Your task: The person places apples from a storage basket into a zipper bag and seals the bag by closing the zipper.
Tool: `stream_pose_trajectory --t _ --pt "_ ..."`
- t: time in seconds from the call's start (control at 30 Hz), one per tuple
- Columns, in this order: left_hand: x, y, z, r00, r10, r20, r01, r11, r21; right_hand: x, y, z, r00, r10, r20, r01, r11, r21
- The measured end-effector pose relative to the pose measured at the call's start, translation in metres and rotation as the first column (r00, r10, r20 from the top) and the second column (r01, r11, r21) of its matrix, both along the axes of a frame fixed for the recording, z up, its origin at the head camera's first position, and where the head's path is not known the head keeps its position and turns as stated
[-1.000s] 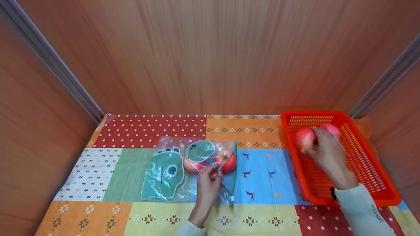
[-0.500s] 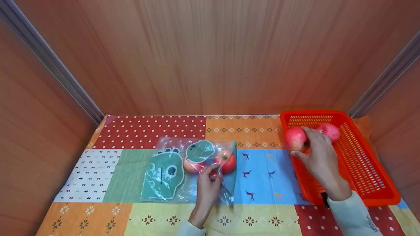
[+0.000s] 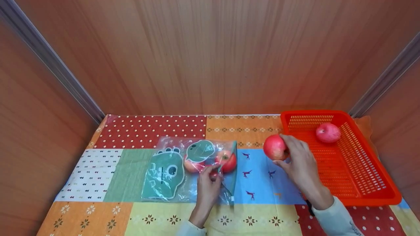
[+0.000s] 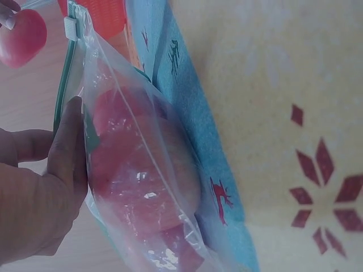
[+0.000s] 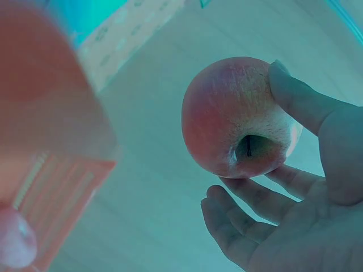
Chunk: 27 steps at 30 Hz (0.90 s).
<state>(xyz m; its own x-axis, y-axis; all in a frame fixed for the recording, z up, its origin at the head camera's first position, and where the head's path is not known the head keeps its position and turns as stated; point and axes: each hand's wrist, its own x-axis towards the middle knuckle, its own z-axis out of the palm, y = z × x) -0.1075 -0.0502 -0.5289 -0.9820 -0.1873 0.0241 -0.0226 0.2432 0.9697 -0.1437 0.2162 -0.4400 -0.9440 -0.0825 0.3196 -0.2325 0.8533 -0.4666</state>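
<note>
My right hand (image 3: 300, 167) grips a red apple (image 3: 274, 147) by its sides, in the air just left of the basket. In the right wrist view the stem hollow of this apple (image 5: 238, 113) shows between thumb and fingers. A clear zip bag (image 3: 192, 186) with a green dinosaur print lies on the cloth, its green zip edge facing right. Several apples (image 3: 229, 163) sit inside it near the mouth. My left hand (image 3: 209, 185) pinches the bag's film by the mouth. In the left wrist view those fingers (image 4: 71, 141) lift the film beside the zip slider (image 4: 70, 28).
An orange-red plastic basket (image 3: 382, 173) stands at the right, with one apple (image 3: 328, 132) in its back part. A patterned patchwork cloth (image 3: 151, 218) covers the table. Wood-grain panels (image 3: 210, 59) wall the back and both sides.
My right hand has lifted the apple out of the basket and carried it left over the blue patch. The other apple stays in the basket. My left hand and the bag have kept their place.
</note>
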Motion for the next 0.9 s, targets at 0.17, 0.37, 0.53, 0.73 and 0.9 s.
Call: stream_pose_trajectory --t 0.17,0.37,0.53,0.73,0.9 --pt "0.000 0.000 0.000 1.000 0.000 0.007 0.000 1.000 0.009 0.003 -0.014 -0.012 0.999 0.051 0.011 -0.051 0.999 0.002" --pt "0.000 -0.001 -0.002 1.000 -0.002 -0.014 0.003 1.000 0.006 0.008 -0.030 -0.027 0.996 0.086 -0.010 -0.086 0.996 0.026" --pt "-0.001 -0.001 -0.003 1.000 -0.002 -0.018 0.002 1.000 -0.005 0.009 -0.040 -0.041 0.996 0.090 -0.001 -0.090 0.995 0.042" --pt "-0.001 -0.001 -0.003 1.000 -0.004 -0.004 0.004 1.000 -0.003 0.007 -0.050 -0.057 0.995 0.096 0.031 -0.097 0.995 0.011" --pt "-0.001 -0.001 -0.003 1.000 -0.011 0.000 0.011 1.000 -0.002 0.005 -0.055 -0.068 0.995 0.100 0.018 -0.100 0.995 0.017"
